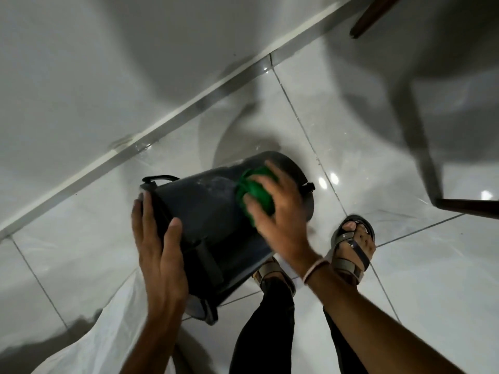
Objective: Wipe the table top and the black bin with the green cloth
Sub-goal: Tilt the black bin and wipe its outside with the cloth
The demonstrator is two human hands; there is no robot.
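The black bin (210, 211) is tipped on its side above the tiled floor, its base toward the upper right and its rim toward me. My left hand (159, 244) grips the bin's left side near the rim. My right hand (280, 209) presses the bunched green cloth (256, 193) against the bin's upper wall near the base. Pale dusty smears show on the bin beside the cloth. The table top is out of view.
Glossy white floor tiles (405, 265) lie all around. A white wall with a skirting strip (172, 120) runs diagonally at the left. Dark wooden furniture legs (467, 207) stand at the right and upper right. My sandalled feet (351, 244) are under the bin. White plastic sheeting (102, 333) lies bottom left.
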